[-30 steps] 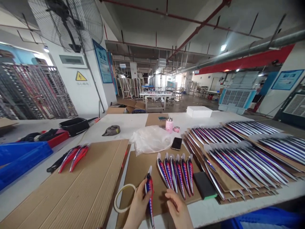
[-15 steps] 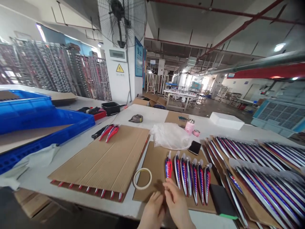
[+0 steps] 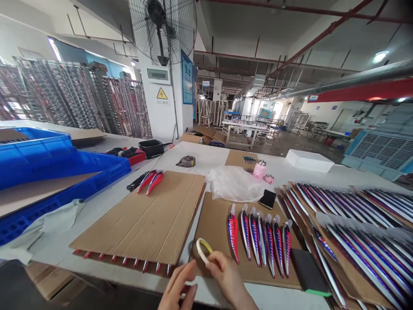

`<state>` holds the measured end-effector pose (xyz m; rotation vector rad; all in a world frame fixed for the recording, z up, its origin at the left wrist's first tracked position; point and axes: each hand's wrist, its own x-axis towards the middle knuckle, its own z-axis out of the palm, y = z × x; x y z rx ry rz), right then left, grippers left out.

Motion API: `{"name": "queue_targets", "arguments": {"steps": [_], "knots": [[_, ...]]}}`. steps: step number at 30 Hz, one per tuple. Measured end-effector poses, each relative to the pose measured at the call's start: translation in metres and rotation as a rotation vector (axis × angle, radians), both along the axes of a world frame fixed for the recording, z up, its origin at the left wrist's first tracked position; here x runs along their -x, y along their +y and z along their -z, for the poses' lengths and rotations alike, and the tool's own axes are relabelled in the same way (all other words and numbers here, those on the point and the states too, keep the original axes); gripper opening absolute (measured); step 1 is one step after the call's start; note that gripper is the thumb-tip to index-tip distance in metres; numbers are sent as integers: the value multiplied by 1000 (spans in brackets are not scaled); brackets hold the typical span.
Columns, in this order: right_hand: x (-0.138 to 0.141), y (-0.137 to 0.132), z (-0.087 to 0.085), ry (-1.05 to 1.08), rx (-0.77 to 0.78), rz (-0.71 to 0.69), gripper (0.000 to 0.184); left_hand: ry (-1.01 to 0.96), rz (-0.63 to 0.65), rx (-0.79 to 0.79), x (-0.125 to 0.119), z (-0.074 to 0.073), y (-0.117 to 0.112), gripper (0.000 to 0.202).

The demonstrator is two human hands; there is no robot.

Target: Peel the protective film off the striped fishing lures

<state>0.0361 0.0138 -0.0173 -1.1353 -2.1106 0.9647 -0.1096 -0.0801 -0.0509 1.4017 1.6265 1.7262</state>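
My right hand (image 3: 222, 273) pinches the edge of a cream roll of tape (image 3: 202, 249), which is tilted up off the cardboard sheet (image 3: 209, 215). Just left of it, my left hand (image 3: 180, 284) has its fingers apart with nothing in them. A red-faced fishing lure (image 3: 232, 234) with a clear lip lies on the sheet, beyond my right hand. To its right, several striped fishing lures (image 3: 260, 241) lie side by side in a row.
Two fishing lures (image 3: 155, 182) rest on stacked cardboard (image 3: 138, 219) at left. Many more lures (image 3: 364, 254) lie on cardboard at right. Around them are a dark box (image 3: 308, 271), a phone (image 3: 267, 199), a plastic bag (image 3: 235, 184), a pink bottle (image 3: 260, 170) and blue crates (image 3: 106, 170).
My right hand has left the red-faced lure, moved left and lifted the tape roll's edge. My left hand has shifted left and its fingers have spread. The camera view has shifted slightly.
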Motion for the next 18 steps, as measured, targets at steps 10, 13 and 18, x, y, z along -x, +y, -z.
{"name": "queue_targets", "arguments": {"steps": [10, 13, 18], "knots": [[-29, -39, -2, 107, -5, 60, 12, 9, 240, 66, -14, -53, 26, 11], [-28, -38, -5, 75, -74, 101, 13, 100, 238, 70, -15, -59, 22, 15], [-28, -29, -12, 57, -181, 147, 17, 187, 314, 81, -15, -54, 11, 17]]}}
